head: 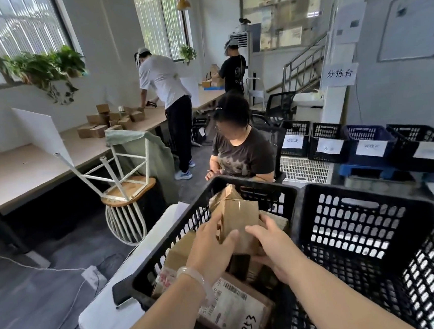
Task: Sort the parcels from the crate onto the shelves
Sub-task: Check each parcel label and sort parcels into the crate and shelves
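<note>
Both hands are in the black crate [170, 241] on the white table [111, 318], closed around one brown cardboard parcel [239, 219]. The parcel stands upright, its folded top rising above the crate's far rim. I cannot tell whether its base rests on the parcels below.

The left hand [211, 249], with a pale bracelet [195, 276] on the wrist, grips the parcel's left edge. Its fingers [212, 226] are curled round the side and the thumb lies across the front. The right hand [276, 250] holds the lower right corner, thumb on the front face and the other fingers tucked underneath.

More brown parcels lie beneath them in the crate. The nearest is a flat one [234, 314] with a printed label and handwritten digits.

A second black crate [356, 226] sits touching the first on its right. A dark phone [122, 291] lies on the table just beside the first crate's near left corner.

Beyond the crate a seated person [240, 152] looks down. To the right stands a row of labelled bins [368, 146].
</note>
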{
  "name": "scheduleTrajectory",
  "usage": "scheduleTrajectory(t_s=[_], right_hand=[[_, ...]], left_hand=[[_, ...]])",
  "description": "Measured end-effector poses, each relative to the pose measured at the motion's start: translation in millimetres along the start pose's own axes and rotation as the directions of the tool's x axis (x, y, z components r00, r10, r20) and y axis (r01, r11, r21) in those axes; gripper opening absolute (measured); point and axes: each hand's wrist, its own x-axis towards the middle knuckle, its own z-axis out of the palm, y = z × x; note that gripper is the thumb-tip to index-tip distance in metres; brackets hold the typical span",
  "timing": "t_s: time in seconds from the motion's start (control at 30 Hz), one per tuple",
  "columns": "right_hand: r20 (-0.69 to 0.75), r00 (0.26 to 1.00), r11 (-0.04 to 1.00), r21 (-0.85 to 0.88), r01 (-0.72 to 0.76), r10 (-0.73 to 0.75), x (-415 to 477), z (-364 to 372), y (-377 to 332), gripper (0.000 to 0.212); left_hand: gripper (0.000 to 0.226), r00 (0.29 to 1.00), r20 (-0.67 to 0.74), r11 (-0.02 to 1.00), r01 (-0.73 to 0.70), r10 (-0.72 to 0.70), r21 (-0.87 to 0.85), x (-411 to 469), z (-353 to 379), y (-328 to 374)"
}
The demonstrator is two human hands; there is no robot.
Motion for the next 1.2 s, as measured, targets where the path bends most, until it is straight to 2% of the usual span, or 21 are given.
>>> scheduleTrajectory(t_s=[0.07, 0.13, 0.17, 0.2, 0.27, 0.37, 0.47, 0.5, 0.53, 0.63, 0.73, 0.87, 0.97, 1.03, 1.07, 1.13, 1.2], right_hand=[[0.017, 0.998, 0.997, 0.032, 0.067, -0.068, -2.0, 4.2, -8.0, 0.047], [0.015, 0.987, 0.986, 0.058, 0.158, -0.159, -4.7, 9.1, -13.9, 0.042], [0.003, 0.979, 0.977, 0.06, 0.204, -0.204, -6.6, 11.6, -16.9, 0.039], [-0.016, 0.968, 0.967, 0.044, 0.251, -0.251, -8.9, 14.2, -20.3, 0.037], [-0.063, 0.933, 0.935, -0.02, 0.353, -0.354, -12.7, 17.7, -26.2, 0.035], [-0.064, 0.865, 0.852, -0.225, 0.473, -0.498, -17.1, 21.3, -33.3, 0.032], [0.03, 0.816, 0.722, -0.448, 0.527, -0.577, -19.5, 26.6, -32.9, 0.032], [0.043, 0.804, 0.687, -0.494, 0.533, -0.593, -20.2, 28.4, -32.7, 0.032], [0.044, 0.79, 0.658, -0.526, 0.539, -0.612, -20.7, 30.0, -32.8, 0.032], [0.06, 0.753, 0.613, -0.541, 0.576, -0.655, -22.5, 30.7, -33.6, 0.032], [0.023, 0.753, 0.63, -0.532, 0.566, -0.658, -24.6, 29.7, -33.0, 0.036], [-0.224, 0.762, 0.774, -0.384, 0.504, -0.607, -24.2, 25.7, -37.8, 0.052], [-0.286, 0.882, 0.919, -0.246, 0.309, -0.373, -17.5, 17.0, -36.6, 0.083], [-0.241, 0.952, 0.982, -0.033, 0.188, -0.19, -14.0, 15.9, -32.5, 0.091], [-0.229, 0.964, 0.986, 0.055, 0.154, -0.138, -13.2, 16.1, -30.8, 0.091], [-0.269, 0.954, 0.978, 0.119, 0.168, -0.131, -9.9, 13.4, -29.6, 0.089], [-0.313, 0.933, 0.977, 0.06, 0.207, -0.178, -8.3, 6.2, -33.7, 0.085]], left_hand=[[0.035, 1.0, -0.029, 0.978, -0.005, -0.001, -0.208, -2.9, -8.4, 5.0], [0.021, 0.996, -0.088, 0.949, -0.029, 0.002, -0.313, -6.0, -19.0, 9.3], [0.021, 0.994, -0.106, 0.932, -0.037, -0.002, -0.362, -5.3, -25.5, 11.8], [0.027, 0.996, -0.093, 0.911, -0.027, -0.012, -0.411, -2.4, -32.8, 14.1], [0.041, 0.999, 0.031, 0.851, 0.051, -0.042, -0.522, 7.6, -47.8, 19.6], [0.057, 0.972, 0.227, 0.831, 0.175, -0.06, -0.528, 19.4, -66.2, 28.2], [0.089, 0.962, 0.252, 0.838, 0.221, -0.103, -0.5, 27.0, -65.8, 25.1], [0.094, 0.963, 0.243, 0.829, 0.228, -0.115, -0.511, 28.5, -63.6, 23.2], [0.09, 0.963, 0.238, 0.812, 0.238, -0.126, -0.532, 30.2, -60.2, 20.0], [0.054, 0.96, 0.242, 0.731, 0.268, -0.144, -0.627, 29.6, -50.2, 14.0], [0.046, 0.963, 0.24, 0.686, 0.254, -0.118, -0.682, 31.2, -42.9, 4.6], [0.051, 0.966, 0.256, 0.677, 0.216, -0.042, -0.703, 36.1, -41.3, 0.6], [0.041, 0.962, 0.273, 0.625, 0.218, -0.008, -0.75, 36.6, -38.9, 4.6], [0.041, 0.954, 0.301, 0.603, 0.239, 0.002, -0.761, 36.7, -34.0, 5.8], [0.043, 0.948, 0.319, 0.601, 0.251, 0.007, -0.759, 36.4, -32.0, 6.0], [0.049, 0.938, 0.346, 0.633, 0.249, 0.031, -0.733, 35.9, -31.1, 7.2], [0.059, 0.942, 0.33, 0.741, 0.18, 0.059, -0.647, 37.6, -36.7, 9.2]])
